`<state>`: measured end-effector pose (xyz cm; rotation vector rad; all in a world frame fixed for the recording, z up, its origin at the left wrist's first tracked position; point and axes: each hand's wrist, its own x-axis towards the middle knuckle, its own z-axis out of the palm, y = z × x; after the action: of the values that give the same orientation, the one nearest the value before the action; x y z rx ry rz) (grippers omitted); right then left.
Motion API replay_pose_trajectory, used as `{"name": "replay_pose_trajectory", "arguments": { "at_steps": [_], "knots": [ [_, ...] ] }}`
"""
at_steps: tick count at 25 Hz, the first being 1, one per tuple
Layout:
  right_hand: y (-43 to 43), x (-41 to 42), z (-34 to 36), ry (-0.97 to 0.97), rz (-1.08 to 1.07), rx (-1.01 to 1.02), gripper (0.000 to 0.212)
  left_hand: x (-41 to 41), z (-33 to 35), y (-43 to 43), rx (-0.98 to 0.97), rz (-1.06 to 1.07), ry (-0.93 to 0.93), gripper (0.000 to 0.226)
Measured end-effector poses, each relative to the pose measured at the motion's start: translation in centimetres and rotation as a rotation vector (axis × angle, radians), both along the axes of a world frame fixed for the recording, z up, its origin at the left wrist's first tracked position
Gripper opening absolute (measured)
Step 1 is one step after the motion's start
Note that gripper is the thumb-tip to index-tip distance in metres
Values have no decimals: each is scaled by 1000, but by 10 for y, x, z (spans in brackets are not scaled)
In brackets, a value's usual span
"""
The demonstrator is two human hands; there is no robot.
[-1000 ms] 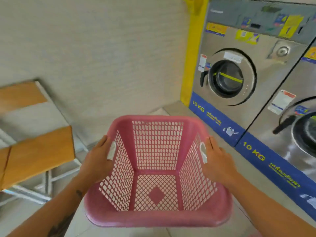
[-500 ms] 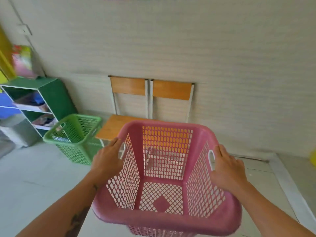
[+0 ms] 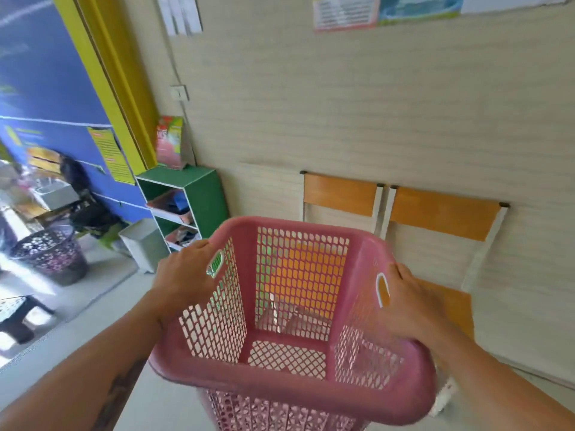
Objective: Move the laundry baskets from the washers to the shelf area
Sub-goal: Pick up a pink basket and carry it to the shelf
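Pale ribbed wall panelling (image 3: 373, 119) fills the background, with two wooden-backed chairs (image 3: 404, 209) set against it and a green shelf unit (image 3: 199, 194) in the corner beside a yellow door frame (image 3: 105, 79). Held up in front of the chairs is the pink laundry basket (image 3: 289, 381), a square plastic tub with lattice walls and floor and a thick rolled rim; nothing lies inside it. The left hand (image 3: 186, 275) curls round the left side by the handle slot, and the right hand (image 3: 410, 303) wraps the right side the same way. The shelf's compartments hold blurred folded items. A small white bin (image 3: 143, 244) stands just beside the shelf, and a dark perforated basket (image 3: 49, 253) sits further left on the pale floor.
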<state>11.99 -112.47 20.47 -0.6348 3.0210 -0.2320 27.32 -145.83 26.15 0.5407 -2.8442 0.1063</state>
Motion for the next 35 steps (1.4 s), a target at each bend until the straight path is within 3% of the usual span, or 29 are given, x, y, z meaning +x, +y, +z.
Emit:
{"name": "replay_pose_trajectory", "arguments": {
  "at_steps": [8, 14, 18, 24, 28, 35],
  "knots": [
    [-180, -130, 39, 72, 171, -2, 86, -66, 36, -147, -91, 191, 90, 75],
    [-309, -192, 32, 128, 129, -17, 65, -138, 24, -282, -60, 160, 159, 87],
    [-386, -217, 11, 168, 38, -64, 54, -192, 6, -379, -12, 110, 113, 59],
    [-467, -250, -19, 74, -82, -46, 75, -276, -17, -480, 21, -31, 64, 69],
    [-511, -284, -42, 40, -112, -56, 65, -325, -45, -529, 67, -53, 32, 62],
    [-570, -314, -85, -34, -181, 47, 86, -381, -118, -605, 179, -107, -71, 71]
  ]
}}
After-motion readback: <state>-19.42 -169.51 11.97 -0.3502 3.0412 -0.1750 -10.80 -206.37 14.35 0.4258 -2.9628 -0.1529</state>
